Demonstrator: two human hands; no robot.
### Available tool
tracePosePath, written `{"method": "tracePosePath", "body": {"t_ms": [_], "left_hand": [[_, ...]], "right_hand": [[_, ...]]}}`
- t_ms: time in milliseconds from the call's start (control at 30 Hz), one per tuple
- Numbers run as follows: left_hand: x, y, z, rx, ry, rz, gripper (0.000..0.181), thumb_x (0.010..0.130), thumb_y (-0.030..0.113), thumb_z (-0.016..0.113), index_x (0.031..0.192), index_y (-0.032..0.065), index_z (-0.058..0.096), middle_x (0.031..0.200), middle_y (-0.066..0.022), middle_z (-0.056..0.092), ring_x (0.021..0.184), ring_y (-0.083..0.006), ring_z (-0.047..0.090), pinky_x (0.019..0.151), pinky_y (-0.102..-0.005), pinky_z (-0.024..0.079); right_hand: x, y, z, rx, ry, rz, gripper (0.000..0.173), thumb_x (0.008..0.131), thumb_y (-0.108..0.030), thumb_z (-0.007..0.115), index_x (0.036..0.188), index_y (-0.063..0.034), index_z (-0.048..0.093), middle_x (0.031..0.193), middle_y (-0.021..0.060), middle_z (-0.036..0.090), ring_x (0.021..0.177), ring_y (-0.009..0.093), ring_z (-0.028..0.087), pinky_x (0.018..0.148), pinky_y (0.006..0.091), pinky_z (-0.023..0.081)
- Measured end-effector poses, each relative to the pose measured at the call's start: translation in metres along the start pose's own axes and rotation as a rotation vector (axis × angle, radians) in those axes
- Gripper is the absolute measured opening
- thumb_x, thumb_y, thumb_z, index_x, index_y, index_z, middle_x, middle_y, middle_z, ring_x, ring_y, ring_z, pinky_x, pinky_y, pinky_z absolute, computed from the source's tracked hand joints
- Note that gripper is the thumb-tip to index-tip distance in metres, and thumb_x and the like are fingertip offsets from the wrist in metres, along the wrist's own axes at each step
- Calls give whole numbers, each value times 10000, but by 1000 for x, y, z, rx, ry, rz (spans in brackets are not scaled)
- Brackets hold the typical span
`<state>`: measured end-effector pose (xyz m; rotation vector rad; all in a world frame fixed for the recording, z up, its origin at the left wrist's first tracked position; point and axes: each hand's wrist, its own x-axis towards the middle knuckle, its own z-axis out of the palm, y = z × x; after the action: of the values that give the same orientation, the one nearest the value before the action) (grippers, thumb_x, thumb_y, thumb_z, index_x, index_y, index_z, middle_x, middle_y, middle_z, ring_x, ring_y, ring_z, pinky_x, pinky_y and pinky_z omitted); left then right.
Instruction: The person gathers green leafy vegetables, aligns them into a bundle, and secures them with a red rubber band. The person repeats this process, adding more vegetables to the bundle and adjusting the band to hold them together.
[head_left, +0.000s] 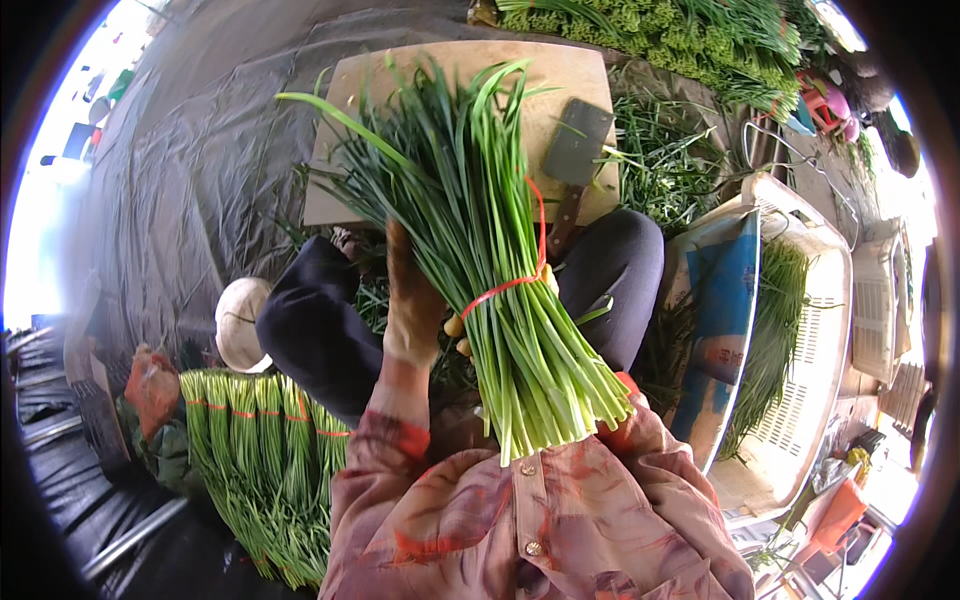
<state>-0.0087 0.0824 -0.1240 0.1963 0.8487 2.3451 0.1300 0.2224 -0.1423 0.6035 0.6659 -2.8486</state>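
Note:
A large bundle of long green leaves, apparently garlic chives (495, 262), lies slantwise in front of my chest, with a red tie around its lower part and its pale cut ends towards me. My left hand (411, 292), blurred, is at the bundle's left side, its fingers partly hidden under the leaves. Of my right hand (550, 279) only a fingertip shows beside the red tie; the bundle hides the rest. Beyond, the leaf tips overlap a wooden board (450, 56). A cleaver (579, 142) with a riveted wooden handle rests on the board's right side.
Loose leaf trimmings (664, 157) lie right of the board. A white plastic crate (814, 360) of greens stands at the right. Tied bundles (262, 420) lie at lower left, near a white round container (244, 324). More bundles (645, 37) are stacked at the top.

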Motion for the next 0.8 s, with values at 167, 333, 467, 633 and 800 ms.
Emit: {"method": "tracePosePath", "body": {"t_ms": [167,333,467,633,800], "left_hand": [[21,13,-26,62,325,56,424,947,415,534,1205,88,615,1126,-35,661,961,-162,648,863,-307,527],[29,64,-24,108,408,88,377,910,333,610,1171,62,635,1074,-49,682,923,-192,669,825,-326,551],[43,79,-47,75,349,242,382,828,153,733,1165,9,625,1085,-95,676,953,-222,668,838,-351,562],[32,61,-38,211,446,519,353,775,-23,728,1117,-13,642,1049,-111,682,866,-213,685,786,-338,592],[21,55,-18,333,534,502,280,766,-2,713,1039,-2,654,927,-92,698,776,-194,689,763,-310,588]], "right_hand": [[-15,26,-7,-173,84,-43,359,914,-352,624,1036,-18,676,755,64,623,615,136,529,569,299,398],[-74,7,-21,-505,-86,270,321,953,-313,584,970,-18,708,632,25,614,482,77,494,438,238,372],[-98,-59,-9,-939,-273,441,274,938,-251,633,1022,2,695,677,22,627,594,79,558,549,245,461],[-33,-67,29,-1159,64,-494,451,827,-235,753,1217,-57,617,1002,86,671,888,154,648,738,286,517],[28,-28,83,-1672,158,-913,426,699,-187,844,1039,-70,616,916,66,641,820,227,643,740,329,521]]}}
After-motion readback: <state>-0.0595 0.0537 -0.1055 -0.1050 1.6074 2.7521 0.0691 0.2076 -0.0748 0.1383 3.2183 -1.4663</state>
